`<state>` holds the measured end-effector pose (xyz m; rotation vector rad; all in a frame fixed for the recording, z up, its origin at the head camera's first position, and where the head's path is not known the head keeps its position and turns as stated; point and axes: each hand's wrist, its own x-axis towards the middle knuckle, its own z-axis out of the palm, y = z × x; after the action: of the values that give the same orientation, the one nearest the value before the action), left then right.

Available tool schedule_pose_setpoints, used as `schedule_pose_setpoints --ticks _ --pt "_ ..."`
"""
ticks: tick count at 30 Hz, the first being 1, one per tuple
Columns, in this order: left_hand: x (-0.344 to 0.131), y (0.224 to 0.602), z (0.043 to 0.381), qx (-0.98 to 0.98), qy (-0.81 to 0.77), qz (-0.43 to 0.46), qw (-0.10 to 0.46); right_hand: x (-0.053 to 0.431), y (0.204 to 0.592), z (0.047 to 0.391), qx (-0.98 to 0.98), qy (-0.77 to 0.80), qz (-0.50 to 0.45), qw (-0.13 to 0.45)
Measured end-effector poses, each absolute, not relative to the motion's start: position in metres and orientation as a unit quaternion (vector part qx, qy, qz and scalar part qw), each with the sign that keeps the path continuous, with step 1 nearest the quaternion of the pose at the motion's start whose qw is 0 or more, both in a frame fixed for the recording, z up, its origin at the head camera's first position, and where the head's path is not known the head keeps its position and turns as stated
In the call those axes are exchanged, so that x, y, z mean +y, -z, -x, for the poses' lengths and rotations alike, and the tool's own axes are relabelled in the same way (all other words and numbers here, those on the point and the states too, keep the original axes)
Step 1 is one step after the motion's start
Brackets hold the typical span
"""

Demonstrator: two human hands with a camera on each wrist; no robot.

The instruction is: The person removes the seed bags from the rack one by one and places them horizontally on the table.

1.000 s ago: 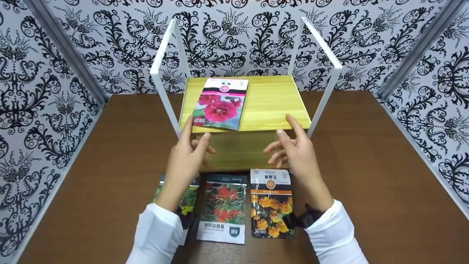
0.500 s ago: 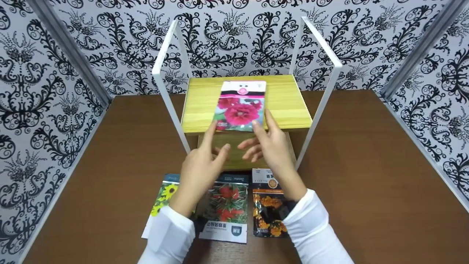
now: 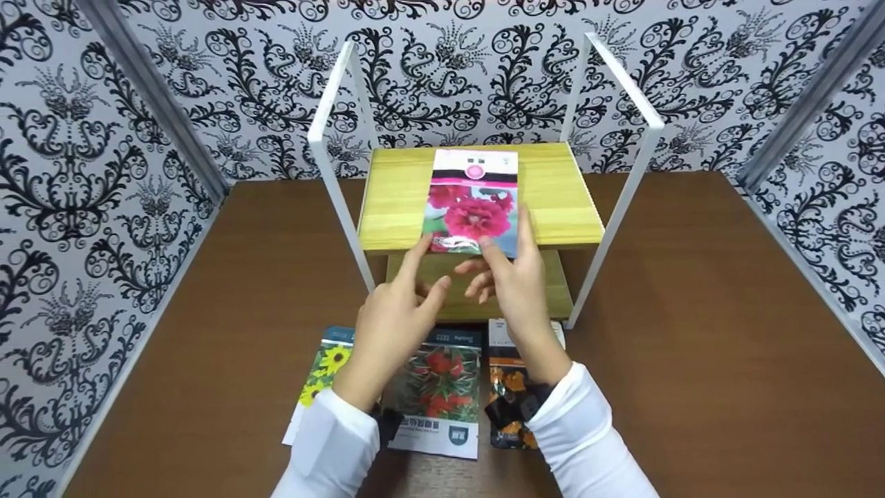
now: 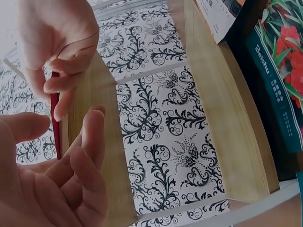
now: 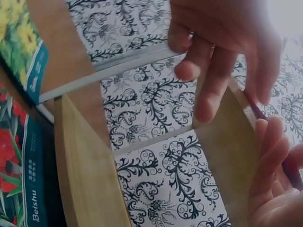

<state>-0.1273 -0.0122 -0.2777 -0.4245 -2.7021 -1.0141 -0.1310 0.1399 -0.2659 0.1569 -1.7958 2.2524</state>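
A seed packet [image 3: 477, 207] with magenta flowers lies face up near the middle of the yellow wooden upper shelf [image 3: 553, 197], its lower edge at the shelf's front. My right hand [image 3: 522, 294] pinches its lower right corner, thumb over the face and index finger along the side. The packet's red edge [image 5: 256, 111] shows beside those fingers in the right wrist view. With a nearly straight index finger, my left hand [image 3: 397, 311] touches the packet's lower left corner. The left thumb stands away from it, below the shelf front.
The shelf unit has white side frames [image 3: 339, 180] and a lower board [image 3: 456, 304]. On the brown table [image 3: 691, 332] before it lie packets with yellow flowers [image 3: 321, 380], red flowers [image 3: 442, 401] and orange flowers [image 3: 508, 384], partly covered by my arms. Patterned walls [image 3: 470, 83] enclose the table.
The magenta-flower packet has moved from the shelf's left side to near its middle and straightened. My left hand moved right with it; my right hand came left to its corner.
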Motion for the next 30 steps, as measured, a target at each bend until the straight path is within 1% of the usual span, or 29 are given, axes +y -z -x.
schedule_pose_setpoints --ticks 4,9,15,18,22,27,30 --pt "-0.012 0.279 0.127 -0.916 0.361 0.148 0.095 0.145 0.265 0.13 -0.621 -0.773 -0.037 0.128" --pt "-0.012 0.281 0.129 -0.902 0.401 0.145 0.074 0.149 0.261 0.129 -0.612 -0.78 -0.043 0.121" --pt "-0.01 0.283 0.134 -0.882 0.442 0.14 0.082 0.151 0.258 0.124 -0.609 -0.783 -0.058 0.115" --pt "-0.007 0.283 0.134 -0.869 0.47 0.136 0.078 0.155 0.265 0.127 -0.615 -0.779 -0.054 0.107" --pt "-0.002 0.283 0.133 -0.829 0.54 0.126 0.071 0.162 0.276 0.131 -0.623 -0.773 -0.069 0.097" --pt "0.004 0.283 0.132 -0.778 0.612 0.119 0.08 0.166 0.278 0.127 -0.629 -0.767 -0.085 0.088" --pt "0.007 0.281 0.13 -0.746 0.649 0.126 0.074 0.169 0.279 0.126 -0.631 -0.767 -0.087 0.081"
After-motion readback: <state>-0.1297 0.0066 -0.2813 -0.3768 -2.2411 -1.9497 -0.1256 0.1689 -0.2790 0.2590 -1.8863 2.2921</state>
